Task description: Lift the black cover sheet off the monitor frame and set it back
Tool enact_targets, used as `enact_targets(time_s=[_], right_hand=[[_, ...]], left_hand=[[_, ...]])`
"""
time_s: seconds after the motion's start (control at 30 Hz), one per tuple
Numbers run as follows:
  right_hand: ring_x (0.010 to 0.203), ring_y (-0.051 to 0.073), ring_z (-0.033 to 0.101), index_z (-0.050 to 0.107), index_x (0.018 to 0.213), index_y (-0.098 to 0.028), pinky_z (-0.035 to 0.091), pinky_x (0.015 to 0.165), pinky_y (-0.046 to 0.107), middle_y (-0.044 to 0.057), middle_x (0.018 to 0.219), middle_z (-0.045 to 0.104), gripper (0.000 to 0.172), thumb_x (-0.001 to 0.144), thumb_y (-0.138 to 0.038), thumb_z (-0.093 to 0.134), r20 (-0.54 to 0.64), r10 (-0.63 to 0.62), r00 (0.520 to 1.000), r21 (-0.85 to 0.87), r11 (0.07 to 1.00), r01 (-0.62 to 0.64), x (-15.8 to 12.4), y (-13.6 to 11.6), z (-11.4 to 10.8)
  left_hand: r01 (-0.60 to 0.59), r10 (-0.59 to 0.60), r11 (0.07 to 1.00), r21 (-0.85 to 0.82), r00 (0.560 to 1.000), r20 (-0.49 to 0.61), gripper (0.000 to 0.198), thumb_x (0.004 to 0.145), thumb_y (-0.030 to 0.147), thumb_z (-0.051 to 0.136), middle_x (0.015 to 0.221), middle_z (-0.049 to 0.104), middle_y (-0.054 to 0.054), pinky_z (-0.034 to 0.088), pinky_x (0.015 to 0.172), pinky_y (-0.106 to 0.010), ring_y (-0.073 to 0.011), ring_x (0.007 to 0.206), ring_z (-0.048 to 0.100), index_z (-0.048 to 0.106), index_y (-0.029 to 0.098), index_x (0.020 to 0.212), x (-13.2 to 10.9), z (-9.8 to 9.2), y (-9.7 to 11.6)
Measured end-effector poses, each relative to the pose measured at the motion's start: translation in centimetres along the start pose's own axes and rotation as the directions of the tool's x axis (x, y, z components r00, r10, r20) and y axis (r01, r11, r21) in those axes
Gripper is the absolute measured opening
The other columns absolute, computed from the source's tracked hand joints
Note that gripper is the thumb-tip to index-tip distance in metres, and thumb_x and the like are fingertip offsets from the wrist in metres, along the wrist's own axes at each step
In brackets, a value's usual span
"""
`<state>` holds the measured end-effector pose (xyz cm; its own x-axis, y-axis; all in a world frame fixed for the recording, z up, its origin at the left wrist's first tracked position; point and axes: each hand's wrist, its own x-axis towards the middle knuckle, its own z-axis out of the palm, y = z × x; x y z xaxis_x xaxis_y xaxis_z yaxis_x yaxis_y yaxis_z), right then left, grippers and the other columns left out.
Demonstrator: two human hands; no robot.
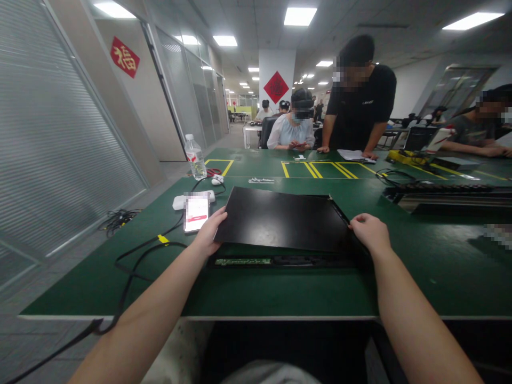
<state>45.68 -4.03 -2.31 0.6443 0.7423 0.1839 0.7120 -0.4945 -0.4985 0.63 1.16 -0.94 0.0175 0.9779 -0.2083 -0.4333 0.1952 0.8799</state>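
A glossy black display panel [280, 218] lies tilted over a black frame [312, 261] on the green table. My left hand [213, 229] grips the panel's left edge, with the thumb on top and the other fingers mostly hidden beneath. At the right edge, my right hand [370, 230] is closed in a pinch on the frame's thin side strip. Between the panel and the frame's near side shows a gap, where a green circuit board [243, 262] is visible. The rest of the frame's inside is covered by the panel.
Left of the panel stand a lit phone [196, 212] and a water bottle [195, 157]. A black cable [138, 250] runs over the table's left side. Small pale parts [261, 181] lie beyond the panel. More dark frames [452, 198] are at right. People are across the table.
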Motion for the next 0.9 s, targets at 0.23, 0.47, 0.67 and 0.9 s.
enact_targets(time_s=[0.23, 0.47, 0.67, 0.9], right_hand=[[0.068, 0.024, 0.064, 0.08, 0.085, -0.022, 0.045, 0.064, 0.032, 0.009, 0.076, 0.073, 0.016, 0.082, -0.03, 0.067, -0.022, -0.007, 1.0, 0.028, 1.0, 0.007, -0.08, -0.03, 0.03], [0.07, 0.024, 0.065, 0.081, 0.09, -0.022, 0.046, 0.066, 0.033, 0.01, 0.078, 0.074, 0.019, 0.084, -0.03, 0.065, -0.005, -0.009, 1.0, -0.004, 1.0, 0.009, -0.32, -0.16, -0.04], [0.076, 0.027, 0.069, 0.083, 0.094, -0.022, 0.05, 0.071, 0.034, 0.01, 0.081, 0.076, 0.024, 0.082, -0.032, 0.065, 0.008, 0.008, 1.0, -0.008, 1.0, -0.008, -0.52, -0.47, -0.37], [0.08, 0.028, 0.071, 0.085, 0.099, -0.024, 0.051, 0.074, 0.035, 0.011, 0.086, 0.078, 0.026, 0.085, -0.032, 0.064, 0.043, 0.023, 0.999, -0.006, 1.0, -0.023, -0.64, -0.61, -0.53]], left_hand=[[-0.027, 0.027, 1.0, 0.005, 0.999, -0.027, 0.05, 0.082, 0.011, 0.07, 0.101, 0.086, -0.011, 0.059, 0.063, -0.028, -0.0255, 0.085, 0.08, 0.077, 0.012, 0.131, -0.27, 0.35, 0.14], [-0.053, 0.054, 0.998, 0.026, 0.997, -0.053, 0.042, 0.076, 0.012, 0.072, 0.099, 0.085, -0.01, 0.058, 0.064, -0.028, -0.0272, 0.09, 0.08, 0.081, 0.014, 0.117, -0.51, 0.5, 0.11], [-0.129, 0.133, 0.99, 0.058, 0.988, -0.08, 0.036, 0.071, 0.013, 0.075, 0.095, 0.085, -0.01, 0.058, 0.071, -0.027, -0.0263, 0.093, 0.079, 0.081, 0.013, 0.106, -0.27, 0.46, -0.26], [-0.12, 0.125, 0.988, 0.092, 0.991, -0.049, 0.043, 0.071, 0.014, 0.079, 0.102, 0.085, -0.012, 0.059, 0.075, -0.029, -0.0279, 0.097, 0.079, 0.08, 0.013, 0.114, -0.2, 0.06, -0.06]])
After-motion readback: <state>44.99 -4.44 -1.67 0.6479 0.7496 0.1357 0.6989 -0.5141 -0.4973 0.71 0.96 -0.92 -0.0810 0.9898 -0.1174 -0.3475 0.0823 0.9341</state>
